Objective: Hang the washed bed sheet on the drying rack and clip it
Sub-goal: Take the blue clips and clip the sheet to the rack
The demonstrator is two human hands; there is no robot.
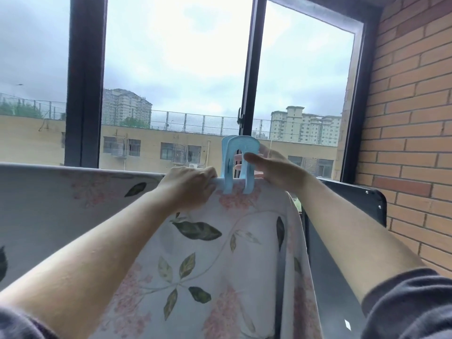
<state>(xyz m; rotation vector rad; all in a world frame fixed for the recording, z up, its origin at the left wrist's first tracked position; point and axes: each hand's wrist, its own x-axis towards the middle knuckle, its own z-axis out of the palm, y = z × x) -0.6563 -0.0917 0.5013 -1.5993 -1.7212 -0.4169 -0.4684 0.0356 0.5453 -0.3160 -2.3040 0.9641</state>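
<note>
Dark grey sleeves [411, 307] sit closest. The left hand [188, 185] curls over the top of the white flowery cloth bed sheet [200, 253], draped on the hidden rack bar. The right hand [271, 171] pinches the light-blue plastic clip [238, 165] on that edge. The sheet looks soft, floppy, maybe heavy; hold its top. A red brick wall [411, 118] crowds the right.

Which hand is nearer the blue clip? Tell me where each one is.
Right. The right hand pinches the blue clip itself; the left hand grips the bed sheet at its top edge, just left of the clip.
</note>
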